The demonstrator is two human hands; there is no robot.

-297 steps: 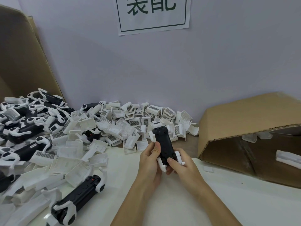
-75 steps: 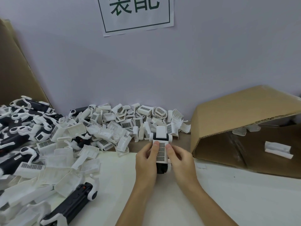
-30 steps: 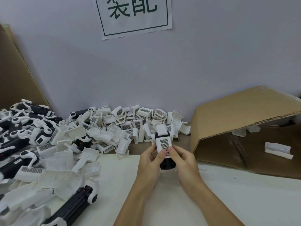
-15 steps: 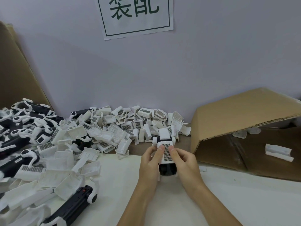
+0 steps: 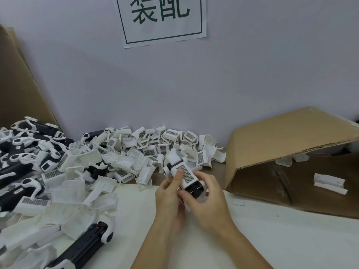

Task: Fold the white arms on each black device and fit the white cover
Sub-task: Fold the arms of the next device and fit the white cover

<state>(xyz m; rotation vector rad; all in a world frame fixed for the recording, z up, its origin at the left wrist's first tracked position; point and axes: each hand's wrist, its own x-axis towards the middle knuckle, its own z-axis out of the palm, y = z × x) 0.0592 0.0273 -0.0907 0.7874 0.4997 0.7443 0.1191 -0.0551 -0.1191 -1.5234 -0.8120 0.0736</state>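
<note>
You've got the small black plastic device clamped between your left hand and right hand, its barcoded white plastic cover on top, long axis slanting away-left, your left thumb nearer the cover.

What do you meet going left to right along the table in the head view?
Pile of black devices → heap of white covers → left hand → black device with its white cover → right hand → cardboard box.
</note>
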